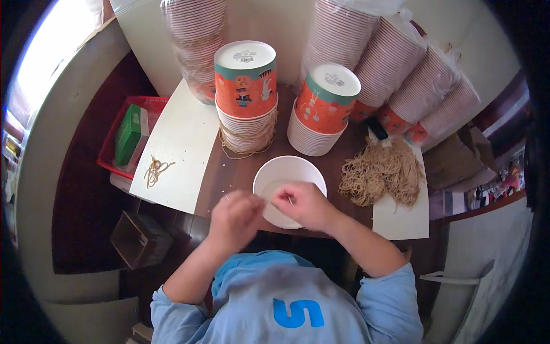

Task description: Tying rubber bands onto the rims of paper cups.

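A white paper bucket (312, 168) stands with its mouth up at the table's near edge, its pale inside showing. Over its left rim is my left hand (235, 219), slightly blurred, fingers curled together. My right hand (306, 204) is above the bucket's middle, with thumb and fingers pinched. A tiny pale bit shows at each hand's fingers, too small to name. The fingertips of the two hands face each other, a small gap apart. Beyond stand a stack of orange and green paper buckets (243, 86) with cord loops (246, 140) round its lower part, and a shorter stack (325, 106).
A heap of tan cord (382, 172) lies on the right of the table, near a small black object (376, 129). Plastic-wrapped bucket stacks (389, 63) line the back. Loose cord (156, 171) lies on the left, beside a red crate (109, 146) with a green box (129, 135).
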Action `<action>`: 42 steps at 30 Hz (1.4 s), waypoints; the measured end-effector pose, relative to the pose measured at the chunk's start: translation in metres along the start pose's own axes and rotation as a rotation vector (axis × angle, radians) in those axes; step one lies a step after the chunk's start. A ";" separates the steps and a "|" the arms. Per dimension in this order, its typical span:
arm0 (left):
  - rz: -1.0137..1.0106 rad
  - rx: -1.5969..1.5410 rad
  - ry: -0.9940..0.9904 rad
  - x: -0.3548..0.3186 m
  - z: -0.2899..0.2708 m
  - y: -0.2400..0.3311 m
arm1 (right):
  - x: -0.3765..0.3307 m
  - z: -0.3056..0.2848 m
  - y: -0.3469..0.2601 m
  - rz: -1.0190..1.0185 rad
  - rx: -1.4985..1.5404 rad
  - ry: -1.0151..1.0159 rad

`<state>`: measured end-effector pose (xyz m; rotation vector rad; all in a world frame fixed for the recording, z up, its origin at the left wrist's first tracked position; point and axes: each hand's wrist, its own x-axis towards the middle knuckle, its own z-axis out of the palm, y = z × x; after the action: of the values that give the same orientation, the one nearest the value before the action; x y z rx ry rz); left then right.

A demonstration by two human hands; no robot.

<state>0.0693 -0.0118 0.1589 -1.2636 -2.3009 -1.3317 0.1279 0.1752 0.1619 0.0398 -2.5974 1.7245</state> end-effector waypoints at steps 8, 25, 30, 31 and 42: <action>-0.416 -0.124 -0.076 0.001 0.022 -0.065 | 0.043 0.022 0.050 0.146 -0.023 0.125; -0.487 -0.289 -0.180 0.007 0.034 -0.079 | 0.055 0.029 0.066 0.177 0.009 0.152; -0.533 -0.338 -0.177 0.007 0.034 -0.078 | 0.054 0.030 0.061 0.248 0.037 0.096; -0.532 -0.338 -0.177 0.007 0.034 -0.077 | 0.055 0.030 0.062 0.247 0.037 0.096; -0.269 -0.039 -0.262 0.016 0.026 -0.060 | 0.057 0.032 0.061 0.182 -0.056 0.110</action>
<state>0.0199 0.0041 0.1153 -1.2389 -2.7201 -1.3670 0.0691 0.1692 0.0952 -0.2935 -2.6387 1.6508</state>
